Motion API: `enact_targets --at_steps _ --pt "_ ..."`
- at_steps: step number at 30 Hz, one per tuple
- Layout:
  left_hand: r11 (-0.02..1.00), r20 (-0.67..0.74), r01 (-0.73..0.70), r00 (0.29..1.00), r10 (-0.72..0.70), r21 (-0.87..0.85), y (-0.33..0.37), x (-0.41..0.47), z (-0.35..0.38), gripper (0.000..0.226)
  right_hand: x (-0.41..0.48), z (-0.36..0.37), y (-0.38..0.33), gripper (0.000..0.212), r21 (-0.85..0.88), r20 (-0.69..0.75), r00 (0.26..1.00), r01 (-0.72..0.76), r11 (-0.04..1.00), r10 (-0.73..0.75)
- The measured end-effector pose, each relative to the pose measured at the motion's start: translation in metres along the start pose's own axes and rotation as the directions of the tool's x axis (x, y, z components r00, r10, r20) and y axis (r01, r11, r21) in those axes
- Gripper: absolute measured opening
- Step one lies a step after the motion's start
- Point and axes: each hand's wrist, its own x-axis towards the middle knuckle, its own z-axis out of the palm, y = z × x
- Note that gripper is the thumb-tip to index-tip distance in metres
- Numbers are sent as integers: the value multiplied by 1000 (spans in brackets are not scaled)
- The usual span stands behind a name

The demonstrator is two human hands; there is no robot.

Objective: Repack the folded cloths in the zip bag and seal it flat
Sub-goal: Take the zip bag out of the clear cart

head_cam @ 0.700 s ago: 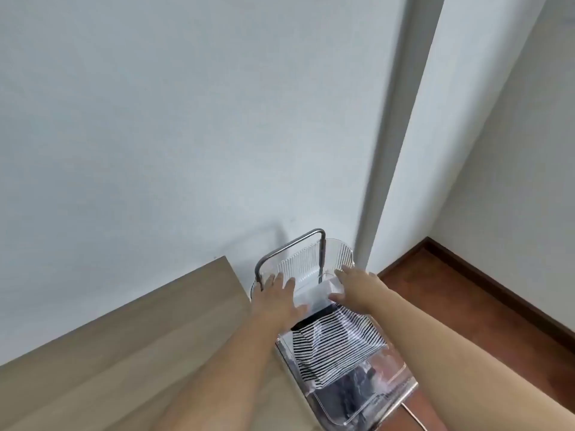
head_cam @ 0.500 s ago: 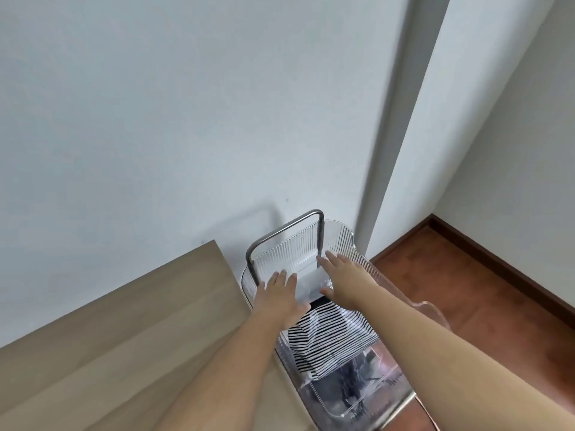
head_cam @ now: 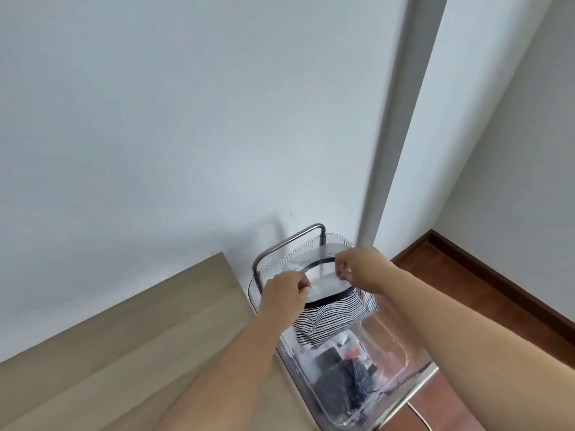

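While both hands are raised over a clear cart beside a wooden surface (head_cam: 130, 331), the entry reads as follows; left hand (head_cam: 284, 295): fingers curled and pinched on the near left edge of the zip bag's (head_cam: 326, 279) mouth, forearm reaching in from the bottom of the view across the surface; right hand (head_cam: 357, 264): fingers likewise curled, pinching the opposite, right edge of the same mouth, forearm entering from the lower right; zip bag: clear plastic with a dark band along its opening, held up between the two hands, the mouth pulled apart into a wide oval, not sealed; cloth (head_cam: 334, 317): black-and-white striped, sitting inside the lower part of the bag and hanging below the hands, its lower corner dipping towards the tray beneath; how many cloths are folded inside cannot be told; cart (head_cam: 404, 357): transparent ribbed walls, standing just beside the right edge of the surface, against the wall; handle (head_cam: 289, 244): bent metal tube rising at the far end of the cart, behind the bag; dark bundle (head_cam: 351, 381): a blurred dark item lying in the near part of the clear tray, along with small reddish and grey shapes too blurred to identify; floor (head_cam: 460, 284): reddish-brown boards with a dark skirting, to the right of the cart; wall (head_cam: 186, 119): plain white, filling the upper view, with a pale vertical post (head_cam: 395, 135) at right of centre.
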Motion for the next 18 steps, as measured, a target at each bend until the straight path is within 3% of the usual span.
enact_targets --at_steps 4,9,13,18 --pt "986 -218 -110 966 136 126 19 -6 -48 10 -18 -55 -20 13 7 -172 985 19 1000 -18" --pt "979 -368 -129 912 181 161 20 -38 -123 11 -40 -106 -79 13 40 -340 937 98 994 -78" --pt "984 -414 -106 897 158 147 -12 -92 -186 11 -56 -118 -160 14 65 -368 916 196 978 -160" --pt "995 -426 19 904 26 102 -96 -192 -246 12 -85 -84 -286 14 78 -312 909 315 946 -277"
